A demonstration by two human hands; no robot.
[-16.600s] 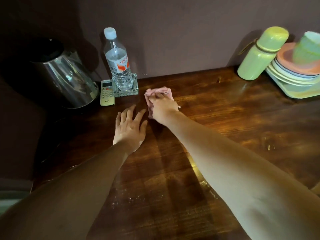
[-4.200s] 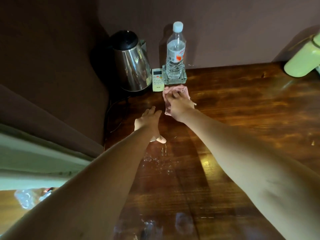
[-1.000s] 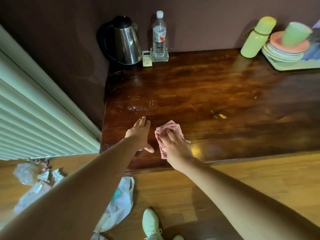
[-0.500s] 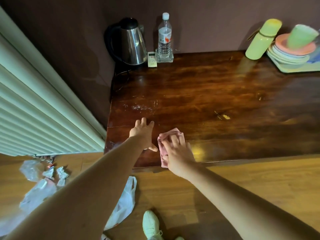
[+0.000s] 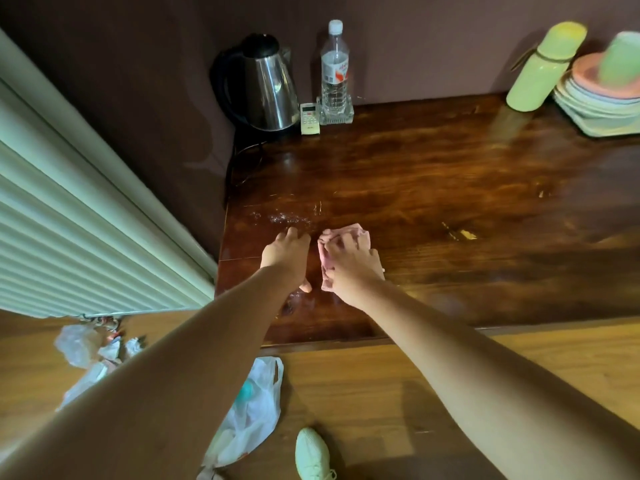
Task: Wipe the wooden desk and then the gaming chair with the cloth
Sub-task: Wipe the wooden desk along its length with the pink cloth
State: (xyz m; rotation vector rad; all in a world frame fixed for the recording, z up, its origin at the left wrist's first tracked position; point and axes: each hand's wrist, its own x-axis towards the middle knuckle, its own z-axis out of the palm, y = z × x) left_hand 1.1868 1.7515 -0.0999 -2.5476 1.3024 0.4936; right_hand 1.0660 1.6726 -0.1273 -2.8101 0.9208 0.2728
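A dark, glossy wooden desk [image 5: 450,188] fills the middle of the view. My right hand [image 5: 349,265] presses a folded pink cloth [image 5: 346,233] flat on the desk's left front part, fingers spread over it. My left hand [image 5: 285,254] rests flat on the desk just left of the cloth, holding nothing. A patch of pale specks [image 5: 284,218] lies on the wood just beyond my left hand. No gaming chair is in view.
At the desk's back stand a steel kettle [image 5: 268,88], a small remote [image 5: 309,118], a water bottle [image 5: 335,69], a green flask [image 5: 543,69] and stacked plates [image 5: 602,98]. A pale ribbed curtain [image 5: 69,220] hangs on the left. Plastic bags [image 5: 249,417] litter the floor beside my shoe [image 5: 313,455].
Both hands and the cloth have moved farther onto the desk, away from its front edge. A few seconds back they were at the rear, near the bottle.
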